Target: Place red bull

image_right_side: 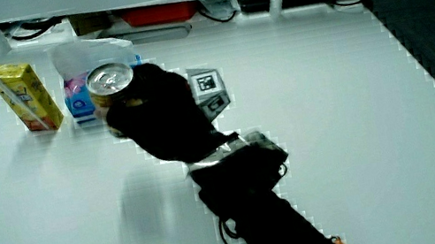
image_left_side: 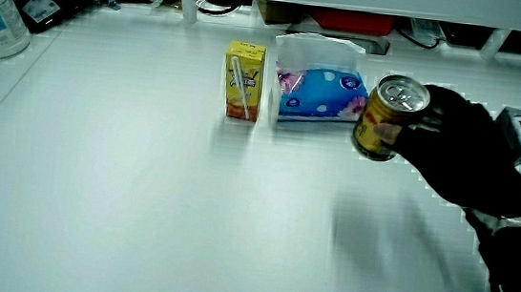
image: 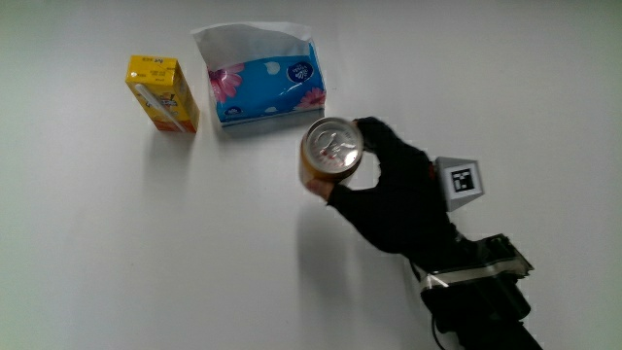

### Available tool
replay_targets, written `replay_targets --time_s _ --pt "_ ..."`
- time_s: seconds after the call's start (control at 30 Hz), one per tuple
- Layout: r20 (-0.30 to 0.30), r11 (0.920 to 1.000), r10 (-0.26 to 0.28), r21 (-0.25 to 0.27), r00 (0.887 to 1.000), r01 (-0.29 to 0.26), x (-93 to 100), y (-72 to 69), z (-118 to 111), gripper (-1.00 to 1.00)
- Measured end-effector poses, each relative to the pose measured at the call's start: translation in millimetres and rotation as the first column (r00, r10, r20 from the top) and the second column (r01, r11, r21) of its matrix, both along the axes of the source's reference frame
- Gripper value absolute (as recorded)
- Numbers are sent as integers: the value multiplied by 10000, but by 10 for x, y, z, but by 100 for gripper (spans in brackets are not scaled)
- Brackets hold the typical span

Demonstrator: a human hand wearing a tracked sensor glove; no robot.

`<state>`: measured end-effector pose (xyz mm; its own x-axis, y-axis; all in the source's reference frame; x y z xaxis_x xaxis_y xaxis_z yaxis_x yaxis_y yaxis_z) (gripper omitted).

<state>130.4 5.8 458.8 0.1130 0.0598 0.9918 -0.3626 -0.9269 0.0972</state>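
Fingers of the hand (image: 389, 194) wrap around a can (image: 331, 152), held tilted above the table (image: 146, 262) near the tissue box (image: 267, 87).

Lab bench: white table (image_left_side: 140, 202) (cables (image_left_side: 226, 7) along partition).

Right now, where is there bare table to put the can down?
The hand holds the can beside the tissue box. Crowded there: juice carton and tissue box sit close together. The table nearer the person than both lies bare.
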Motion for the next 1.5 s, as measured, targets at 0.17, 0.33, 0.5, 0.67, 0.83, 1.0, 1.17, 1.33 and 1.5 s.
replay_targets --time_s 0.17,0.33,0.5,0.67,0.83,1.0,1.17,1.33,1.5 --pt "-305 9962 -784 -393 9965 771 -153 76 180 0" --pt "-443 9886 -1313 -805 9904 1274 -256 126 317 0" --pt "-279 9786 -1734 -1172 9845 1691 -328 169 436 0" --pt "-151 9698 -2062 -1359 9784 2023 -354 190 562 0" --pt "261 9645 -2075 -1612 9779 2090 -361 229 644 0" --pt "238 9567 -2173 -1932 9758 2177 -372 261 726 0" --pt "176 9522 -2330 -1988 9723 2318 -369 265 754 0" --pt "380 9518 -2239 -2064 9739 2269 -362 284 778 -12" --pt "381 9532 -2198 -2041 9748 2230 -359 297 790 -32"
